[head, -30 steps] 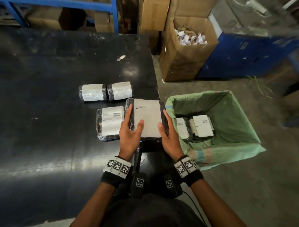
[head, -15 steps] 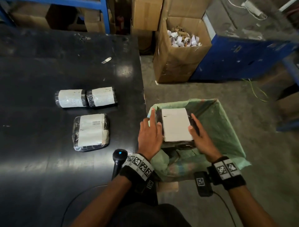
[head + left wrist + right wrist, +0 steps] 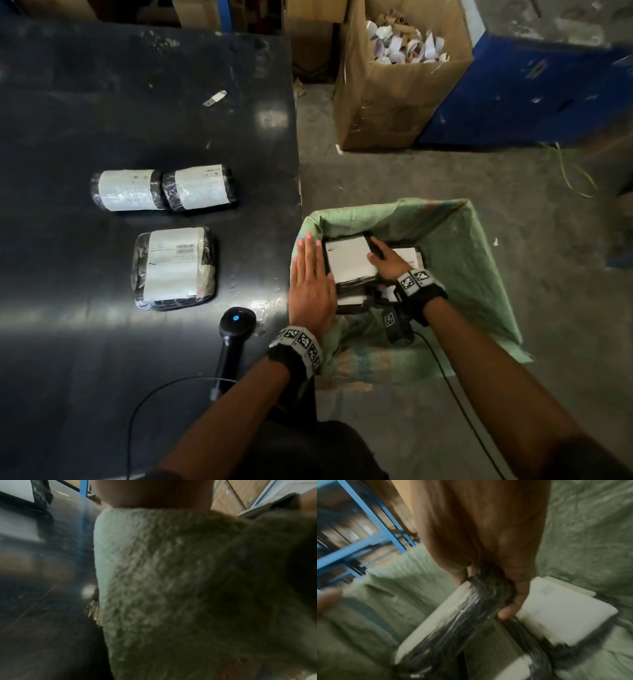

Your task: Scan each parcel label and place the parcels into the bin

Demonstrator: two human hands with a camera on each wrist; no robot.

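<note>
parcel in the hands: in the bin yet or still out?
In. The parcel sits below the green bin rim, right hand gripping it.

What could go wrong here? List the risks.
1. The parcel goes into the bin gripped by the right hand alone; the left hand lies flat beside it, so it may slip and land crooked.
2. The scanner lies near the table edge; an arm could knock it off.

A dark table (image 3: 102, 102) carries two rolled parcels (image 3: 164, 188) touching end to end, a flat parcel (image 3: 174, 269) nearer its front edge, a scanner (image 3: 234, 334) by the right edge, and a paper scrap (image 3: 214, 98) toward the back
</note>
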